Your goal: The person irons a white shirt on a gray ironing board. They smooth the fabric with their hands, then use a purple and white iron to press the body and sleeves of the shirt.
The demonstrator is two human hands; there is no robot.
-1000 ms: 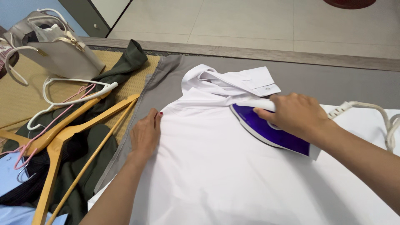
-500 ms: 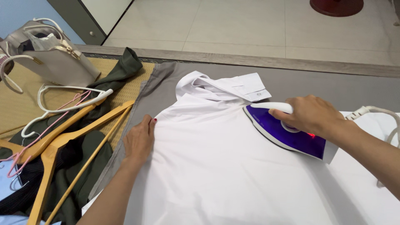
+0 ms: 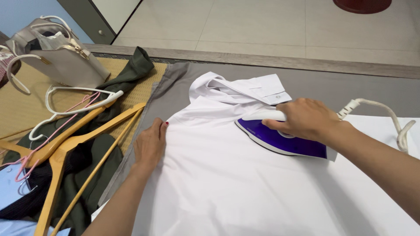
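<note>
A white shirt (image 3: 227,183) lies flat on a grey cloth (image 3: 345,87), its collar (image 3: 245,89) toward the far side. My right hand (image 3: 306,118) grips the white handle of a purple iron (image 3: 280,140) that rests on the shirt just below the collar. Its white cord (image 3: 380,109) runs off to the right. My left hand (image 3: 151,144) lies flat, fingers together, pressing the shirt's left shoulder edge down.
Wooden hangers (image 3: 74,144) and a white plastic hanger (image 3: 74,102) lie on dark green clothing (image 3: 131,72) at the left, on a straw mat (image 3: 17,109). A beige handbag (image 3: 61,54) stands behind them. Tiled floor (image 3: 262,26) lies beyond the grey cloth.
The iron slid right and slightly down the shirt in my right hand, then held there. My left hand stayed pressed on the shoulder edge.
</note>
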